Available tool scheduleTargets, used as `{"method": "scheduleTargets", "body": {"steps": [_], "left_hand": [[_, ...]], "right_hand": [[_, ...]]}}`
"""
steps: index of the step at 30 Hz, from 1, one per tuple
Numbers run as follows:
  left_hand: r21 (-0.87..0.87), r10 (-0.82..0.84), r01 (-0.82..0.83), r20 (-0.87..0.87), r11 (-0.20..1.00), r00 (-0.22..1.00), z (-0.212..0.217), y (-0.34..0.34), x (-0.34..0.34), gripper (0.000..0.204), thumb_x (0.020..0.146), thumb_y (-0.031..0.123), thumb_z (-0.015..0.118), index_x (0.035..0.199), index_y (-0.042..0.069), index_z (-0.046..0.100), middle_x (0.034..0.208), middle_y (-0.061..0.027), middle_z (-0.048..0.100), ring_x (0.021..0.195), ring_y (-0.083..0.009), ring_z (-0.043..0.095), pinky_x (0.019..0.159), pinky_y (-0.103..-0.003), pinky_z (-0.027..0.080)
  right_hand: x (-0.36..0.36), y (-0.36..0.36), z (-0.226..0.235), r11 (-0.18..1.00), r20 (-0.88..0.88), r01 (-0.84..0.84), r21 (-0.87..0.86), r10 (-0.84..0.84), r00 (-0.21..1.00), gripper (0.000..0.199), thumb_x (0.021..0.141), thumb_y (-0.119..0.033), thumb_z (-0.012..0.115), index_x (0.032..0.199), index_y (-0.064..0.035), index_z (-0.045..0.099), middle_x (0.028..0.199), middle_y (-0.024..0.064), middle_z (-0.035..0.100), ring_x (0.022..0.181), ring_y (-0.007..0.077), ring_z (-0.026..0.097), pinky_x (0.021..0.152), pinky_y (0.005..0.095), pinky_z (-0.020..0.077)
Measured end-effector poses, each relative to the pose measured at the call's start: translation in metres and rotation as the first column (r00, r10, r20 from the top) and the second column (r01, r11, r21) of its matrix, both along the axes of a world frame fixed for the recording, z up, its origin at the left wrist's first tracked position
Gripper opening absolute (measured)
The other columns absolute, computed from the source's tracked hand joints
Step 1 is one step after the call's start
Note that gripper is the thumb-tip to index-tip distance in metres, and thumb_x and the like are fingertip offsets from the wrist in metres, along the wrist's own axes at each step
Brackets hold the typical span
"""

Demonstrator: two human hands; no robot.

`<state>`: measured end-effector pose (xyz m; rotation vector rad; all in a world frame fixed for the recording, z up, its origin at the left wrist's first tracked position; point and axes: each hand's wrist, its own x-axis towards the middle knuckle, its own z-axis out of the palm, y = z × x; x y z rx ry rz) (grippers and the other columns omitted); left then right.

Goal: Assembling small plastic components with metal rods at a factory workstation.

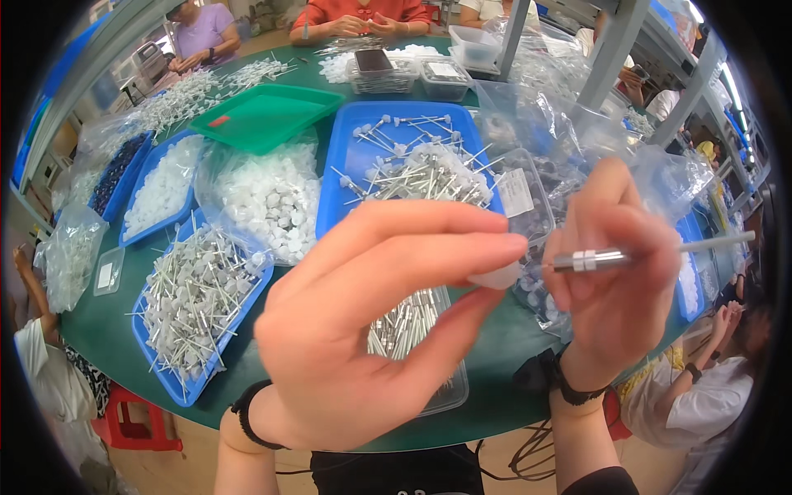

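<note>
Between the thumb and fingertips of my left hand [355,322] is a small white translucent plastic cap [497,276]. My right hand [615,280] grips a thin metal rod with a shiny sleeve [590,261], its sleeve end pointing at the cap with a small gap between them. The rod's grey tail sticks out past my right fingers. Below and behind my left hand, a clear plastic box [450,396] holds several bare metal rods [404,326]. Beyond my hands, a blue tray [346,136] bears a pile of rods with white caps [429,173].
At left lie a blue tray of capped rods [198,305], a bag of white caps [276,194] and a blue tray of white pieces [165,181]. A green tray [272,111] sits farther back. Clear plastic bags [561,124] crowd the right. Other people sit around the table.
</note>
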<state>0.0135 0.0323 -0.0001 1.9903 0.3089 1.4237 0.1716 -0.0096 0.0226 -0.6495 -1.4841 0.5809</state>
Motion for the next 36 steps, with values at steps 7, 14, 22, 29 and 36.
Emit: {"method": "scheduleTargets", "body": {"steps": [7,14,22,29,36], "left_hand": [[-0.446,-0.135,0.256,0.286,0.858,0.949,0.004,-0.014,0.004,0.03,0.065,-0.016,0.051,0.094,-0.007,0.048,0.099,-0.019,0.049,0.09,-0.0212,0.052,0.078,-0.031,0.044],[-0.524,-0.29,0.411,0.3,0.746,0.909,0.003,-0.01,-0.003,0.029,0.068,-0.01,0.052,0.096,-0.008,0.046,0.099,-0.0191,0.051,0.093,-0.0233,0.052,0.077,-0.034,0.045],[-0.666,-0.299,0.48,0.376,0.57,0.877,0.009,-0.009,-0.004,0.034,0.067,0.001,0.059,0.097,-0.007,0.047,0.098,-0.0223,0.052,0.09,-0.0263,0.054,0.078,-0.035,0.044],[-0.662,-0.32,0.501,0.386,0.557,0.865,0.011,-0.011,-0.003,0.033,0.068,0.004,0.06,0.097,-0.007,0.047,0.098,-0.0244,0.052,0.089,-0.0274,0.055,0.078,-0.037,0.044],[-0.646,-0.319,0.48,0.359,0.593,0.877,0.006,-0.01,0.001,0.034,0.07,0.006,0.06,0.097,-0.008,0.045,0.095,-0.0249,0.053,0.084,-0.0308,0.056,0.076,-0.038,0.045]], "right_hand": [[0.001,0.001,-0.004,0.998,-0.006,-0.063,0.03,0.063,0.998,0.028,0.086,-0.027,0.039,0.088,0.0003,0.045,0.073,0.0145,0.045,0.041,0.0115,0.047,0.041,0.0199,0.0438],[-0.005,0.001,-0.004,0.999,-0.036,-0.053,0.009,0.053,0.998,0.025,0.077,-0.017,0.055,0.087,0.0014,0.042,0.075,0.0165,0.049,0.045,0.0129,0.05,0.043,0.019,0.0445],[0.007,0.005,-0.004,0.96,0.246,-0.001,0.279,-0.07,0.967,0.03,0.072,-0.019,0.063,0.085,-0.0003,0.043,0.071,0.0147,0.052,0.052,0.0125,0.051,0.045,0.0181,0.0437],[-0.011,-0.009,-0.01,0.974,0.039,0.156,0.161,-0.164,0.986,0.032,0.072,-0.027,0.063,0.079,-0.0041,0.041,0.068,0.0133,0.053,0.052,0.0128,0.052,0.048,0.0184,0.045],[-0.007,-0.006,-0.011,0.983,-0.022,0.177,0.046,-0.176,0.984,0.032,0.07,-0.023,0.065,0.078,-0.003,0.041,0.064,0.0122,0.054,0.052,0.0132,0.053,0.048,0.0182,0.0445]]}}
